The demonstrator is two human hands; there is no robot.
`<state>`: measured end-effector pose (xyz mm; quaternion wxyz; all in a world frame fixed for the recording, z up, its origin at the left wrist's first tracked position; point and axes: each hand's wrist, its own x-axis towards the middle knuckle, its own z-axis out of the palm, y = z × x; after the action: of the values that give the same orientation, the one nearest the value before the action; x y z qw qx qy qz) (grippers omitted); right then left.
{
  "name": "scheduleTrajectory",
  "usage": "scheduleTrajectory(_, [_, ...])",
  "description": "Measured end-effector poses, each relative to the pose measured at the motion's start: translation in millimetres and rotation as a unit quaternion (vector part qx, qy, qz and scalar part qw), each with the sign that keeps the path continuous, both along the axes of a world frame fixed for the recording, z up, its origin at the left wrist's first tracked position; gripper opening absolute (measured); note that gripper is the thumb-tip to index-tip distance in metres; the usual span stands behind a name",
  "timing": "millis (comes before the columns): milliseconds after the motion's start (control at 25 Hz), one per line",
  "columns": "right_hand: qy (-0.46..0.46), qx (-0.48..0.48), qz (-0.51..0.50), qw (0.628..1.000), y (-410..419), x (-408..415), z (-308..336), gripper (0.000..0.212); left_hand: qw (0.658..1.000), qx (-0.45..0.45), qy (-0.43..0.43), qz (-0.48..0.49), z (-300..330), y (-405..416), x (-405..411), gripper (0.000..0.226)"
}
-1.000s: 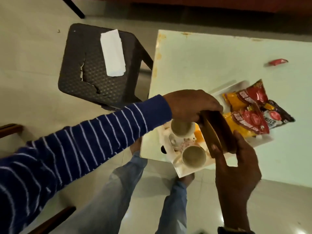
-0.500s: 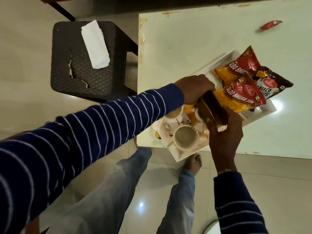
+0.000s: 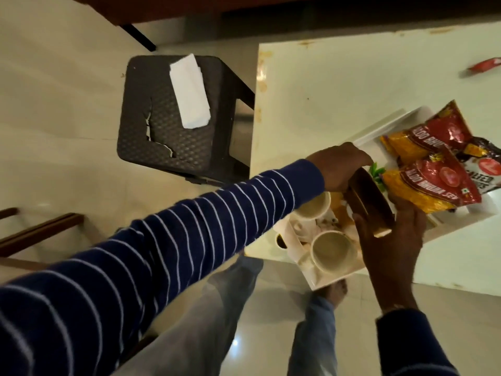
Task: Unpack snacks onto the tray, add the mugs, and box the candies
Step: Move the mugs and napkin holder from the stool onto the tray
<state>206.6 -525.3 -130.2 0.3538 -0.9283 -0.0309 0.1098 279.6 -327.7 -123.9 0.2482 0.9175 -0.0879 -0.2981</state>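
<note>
A white tray (image 3: 379, 128) lies at the near left corner of the pale table (image 3: 339, 85). On it rest two red-and-yellow snack packets (image 3: 431, 185) and a dark salted-snack packet (image 3: 485, 169). Two cream mugs stand at the tray's near end: one (image 3: 332, 251) in front, the other (image 3: 314, 204) half hidden under my left sleeve. Between the mugs and the packets, a brown box (image 3: 371, 202) is tilted on its edge over the tray. My left hand (image 3: 339, 166) grips its far end and my right hand (image 3: 393, 240) holds its near end.
A red candy wrapper (image 3: 485, 69) lies alone at the table's far right. A dark woven stool (image 3: 173, 118) with a white folded paper (image 3: 189, 90) on it stands left of the table. My legs and bare foot are below the table's near edge.
Both hands have kept hold of the brown box over the tray, shifting only a little. The view has swung from frame to frame.
</note>
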Motion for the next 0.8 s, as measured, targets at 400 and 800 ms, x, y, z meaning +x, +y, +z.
scheduleTrajectory(400, [-0.077, 0.08, 0.024, 0.994, 137, 23, 70, 0.046, 0.825, -0.067, -0.199, 0.525, 60, 191, -78, 0.021])
scheduleTrajectory(800, [0.155, 0.12, 0.164, 0.967, 335, 20, 24, 0.044, 0.65, -0.065, -0.045, 0.756, -4, 310, -117, 0.046])
